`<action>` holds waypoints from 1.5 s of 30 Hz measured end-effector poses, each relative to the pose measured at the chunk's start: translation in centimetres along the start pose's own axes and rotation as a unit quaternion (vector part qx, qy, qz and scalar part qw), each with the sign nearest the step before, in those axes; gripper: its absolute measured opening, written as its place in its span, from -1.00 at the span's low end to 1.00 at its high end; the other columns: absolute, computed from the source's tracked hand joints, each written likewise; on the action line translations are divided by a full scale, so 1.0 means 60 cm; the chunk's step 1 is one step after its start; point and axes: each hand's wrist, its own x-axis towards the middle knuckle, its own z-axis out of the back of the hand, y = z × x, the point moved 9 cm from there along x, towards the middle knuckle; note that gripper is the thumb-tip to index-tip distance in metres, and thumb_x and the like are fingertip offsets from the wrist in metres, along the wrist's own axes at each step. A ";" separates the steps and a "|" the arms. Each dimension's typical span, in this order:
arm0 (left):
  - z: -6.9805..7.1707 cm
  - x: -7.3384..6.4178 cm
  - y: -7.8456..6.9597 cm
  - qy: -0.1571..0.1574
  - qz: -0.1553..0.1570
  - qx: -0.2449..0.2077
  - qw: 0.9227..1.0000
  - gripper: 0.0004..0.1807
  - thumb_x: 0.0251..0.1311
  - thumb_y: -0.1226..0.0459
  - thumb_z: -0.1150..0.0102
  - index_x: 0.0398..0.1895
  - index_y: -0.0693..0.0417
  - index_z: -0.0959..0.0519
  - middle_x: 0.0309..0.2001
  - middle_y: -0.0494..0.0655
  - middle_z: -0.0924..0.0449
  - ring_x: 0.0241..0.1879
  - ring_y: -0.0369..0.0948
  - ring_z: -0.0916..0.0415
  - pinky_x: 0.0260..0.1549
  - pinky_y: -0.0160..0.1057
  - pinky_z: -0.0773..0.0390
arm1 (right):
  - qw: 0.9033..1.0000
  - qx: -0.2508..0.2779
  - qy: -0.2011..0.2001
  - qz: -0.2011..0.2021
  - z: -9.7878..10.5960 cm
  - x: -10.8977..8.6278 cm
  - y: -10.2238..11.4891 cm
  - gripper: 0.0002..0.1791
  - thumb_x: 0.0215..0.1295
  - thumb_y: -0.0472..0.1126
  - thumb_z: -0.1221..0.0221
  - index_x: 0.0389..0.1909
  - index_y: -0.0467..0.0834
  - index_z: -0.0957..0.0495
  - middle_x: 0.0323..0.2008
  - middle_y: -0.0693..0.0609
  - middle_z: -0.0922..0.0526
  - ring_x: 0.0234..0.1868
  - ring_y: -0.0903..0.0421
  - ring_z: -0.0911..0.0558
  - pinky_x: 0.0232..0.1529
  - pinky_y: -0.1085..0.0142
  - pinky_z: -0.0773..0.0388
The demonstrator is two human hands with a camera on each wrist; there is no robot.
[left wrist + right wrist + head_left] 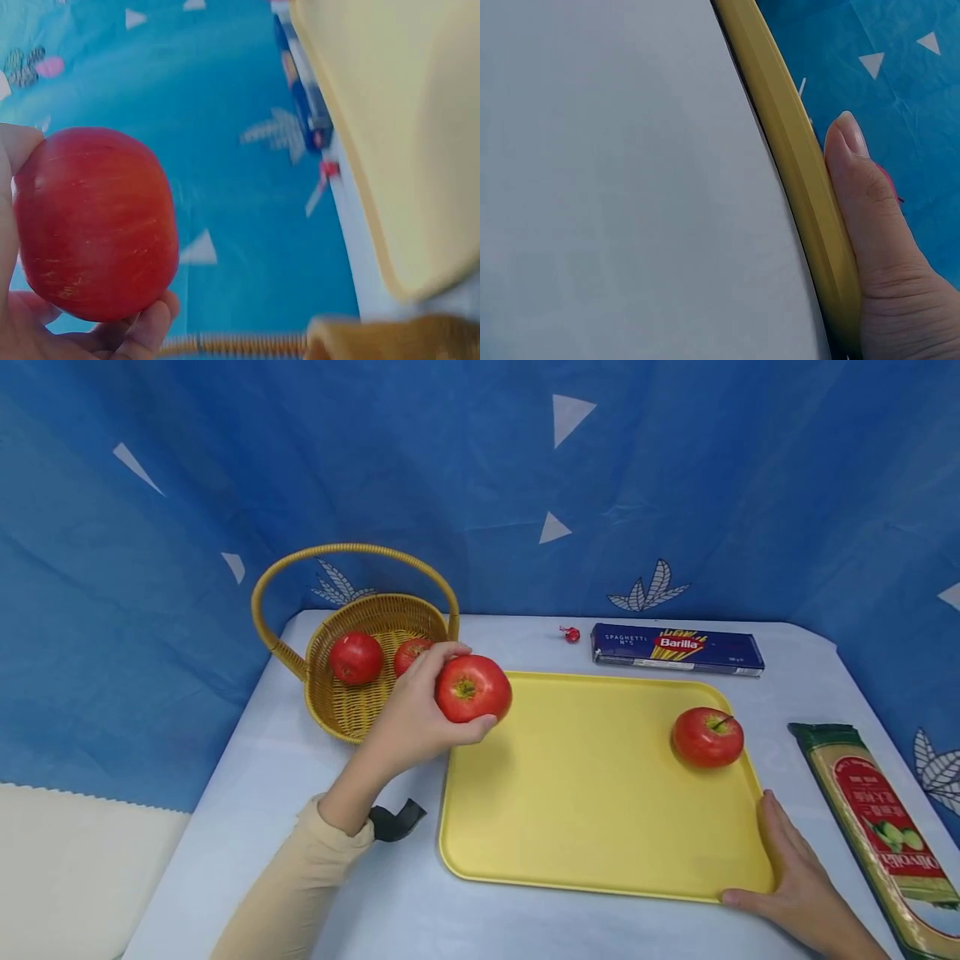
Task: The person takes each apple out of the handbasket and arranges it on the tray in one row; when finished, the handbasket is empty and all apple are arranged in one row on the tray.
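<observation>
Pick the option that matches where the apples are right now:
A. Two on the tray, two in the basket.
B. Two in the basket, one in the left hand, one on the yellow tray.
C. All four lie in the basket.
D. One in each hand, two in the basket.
B: two apples sit in the basket, the left hand holds one, and another rests on the yellow tray.

A blue Barilla spaghetti box [677, 649] lies at the far edge of the pale surface [300, 760], with a small red wrapped candy [571, 633] just beside its left end. A green and red pasta packet [877, 827] lies along the right edge. A blue patterned cloth backdrop [450, 468] hangs behind
</observation>
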 end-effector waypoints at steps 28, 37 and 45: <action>-0.352 0.097 -0.066 0.164 -0.063 0.011 0.984 -0.13 -0.10 -0.11 -0.49 0.32 -0.16 -0.34 0.03 -0.21 -0.45 -0.01 -0.28 -0.39 -0.25 -0.47 -0.54 | 1.000 0.004 -0.003 -0.012 0.003 -0.003 -0.001 0.53 0.01 0.18 -0.44 0.47 -0.06 0.70 0.51 -0.25 0.67 0.48 -0.45 0.50 0.26 -0.53 0.36; -0.407 0.107 -0.058 0.178 -0.061 0.046 0.981 -0.13 -0.08 -0.16 -0.46 0.33 -0.16 -0.37 0.04 -0.21 -0.46 -0.01 -0.27 -0.38 -0.23 -0.47 -0.53 | 1.000 0.007 -0.004 -0.015 0.002 -0.005 -0.004 0.55 -0.03 0.20 -0.45 0.48 -0.07 0.70 0.51 -0.26 0.65 0.49 -0.45 0.48 0.25 -0.54 0.33; -0.420 0.109 -0.056 0.178 -0.058 0.065 0.980 -0.12 -0.08 -0.17 -0.44 0.35 -0.16 -0.37 0.08 -0.19 -0.45 0.01 -0.28 -0.39 -0.22 -0.47 -0.54 | 1.000 0.006 -0.008 -0.014 0.003 -0.004 -0.003 0.55 -0.03 0.19 -0.46 0.48 -0.08 0.69 0.51 -0.25 0.65 0.49 -0.45 0.48 0.26 -0.53 0.34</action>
